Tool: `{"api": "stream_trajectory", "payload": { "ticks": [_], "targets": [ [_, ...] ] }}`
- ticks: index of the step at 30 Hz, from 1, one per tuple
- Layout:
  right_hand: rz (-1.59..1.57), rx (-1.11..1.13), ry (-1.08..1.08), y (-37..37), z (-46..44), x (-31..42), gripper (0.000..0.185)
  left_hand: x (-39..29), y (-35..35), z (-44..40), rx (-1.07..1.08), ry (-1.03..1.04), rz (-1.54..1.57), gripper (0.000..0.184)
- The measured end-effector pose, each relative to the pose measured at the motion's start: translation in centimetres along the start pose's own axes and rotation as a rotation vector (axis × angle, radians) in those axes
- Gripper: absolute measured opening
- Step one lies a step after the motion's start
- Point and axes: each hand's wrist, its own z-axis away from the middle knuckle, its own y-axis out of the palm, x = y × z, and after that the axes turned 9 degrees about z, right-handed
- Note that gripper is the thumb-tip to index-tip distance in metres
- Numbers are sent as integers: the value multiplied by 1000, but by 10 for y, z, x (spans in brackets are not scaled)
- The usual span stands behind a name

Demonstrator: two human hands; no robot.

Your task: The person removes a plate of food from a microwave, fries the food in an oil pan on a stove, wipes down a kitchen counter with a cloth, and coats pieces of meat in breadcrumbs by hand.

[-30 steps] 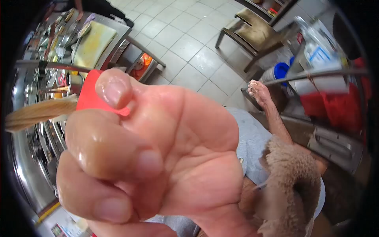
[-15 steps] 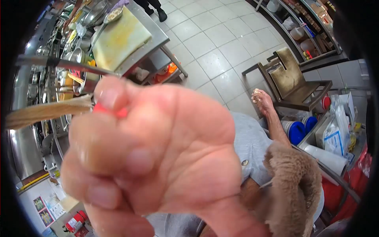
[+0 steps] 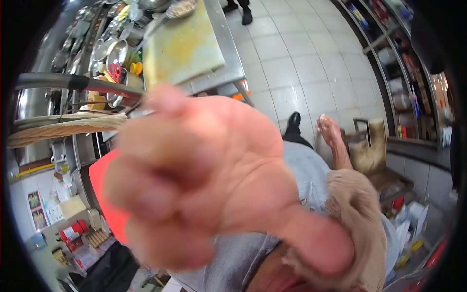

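My left hand (image 3: 209, 170) fills the middle of the view, very close to the camera and blurred. Its palm faces me, the fingers curl loosely to the left, and the thumb stands apart at the lower right. I see nothing held in it. A smooth red panel (image 3: 104, 190) shows behind the fingers, partly hidden. Farther off at the right, my right hand (image 3: 330, 130) is held out beside the grey shirt (image 3: 306, 170), small in view. Pale, crumbly food bits cling to its bent fingers. Brown fluffy cloth (image 3: 355, 194) hangs around that arm.
A stained cutting board (image 3: 187, 46) lies on a steel table (image 3: 232, 53), with bowls, pots and red-handled scissors (image 3: 115, 73) to its left. Shelving (image 3: 394, 82) and a worn chair (image 3: 367, 151) stand at the right. Another person's shoes (image 3: 247, 15) show at the top.
The view has swung, shifting the cutting board right and the chair lower. My left thumb shows more fully, and more of the red panel is visible behind the fingers.
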Motion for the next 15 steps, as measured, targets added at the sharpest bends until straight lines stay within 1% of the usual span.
{"api": "stream_trajectory", "payload": {
  "ticks": [1,3,5,6,7,8,9,10,11,12,13,15],
  "targets": [
    [15,23,-8,-3,-21,10,11,17,12,4,25,29,-50,76],
    [81,84,-53,-11,-53,30,10,46,16,24,155,-50,-116,72],
    [96,117,-53,-15,-78,64,10,85,14,23,273,-52,-270,62],
    [109,149,-87,-19,-91,83,10,96,9,6,298,-18,-426,50],
    [98,159,-75,-24,-105,101,8,107,3,-10,321,19,-581,39],
    [90,164,-58,-32,-119,118,6,114,-5,-37,331,151,-633,27],
    [85,166,-37,-42,-133,137,5,117,-11,-64,335,267,-679,27],
    [106,184,-59,-51,-146,156,5,117,-10,-88,358,366,-717,27],
    [118,150,-46,-59,-158,174,6,116,-6,-109,416,450,-749,27],
    [129,115,-29,-65,-173,191,8,114,0,-126,493,522,-770,27],
    [144,131,-33,-68,-187,207,8,111,8,-140,581,585,-785,27],
    [145,92,-47,-77,-208,234,10,114,25,-154,745,625,-797,27]
  ]
}}
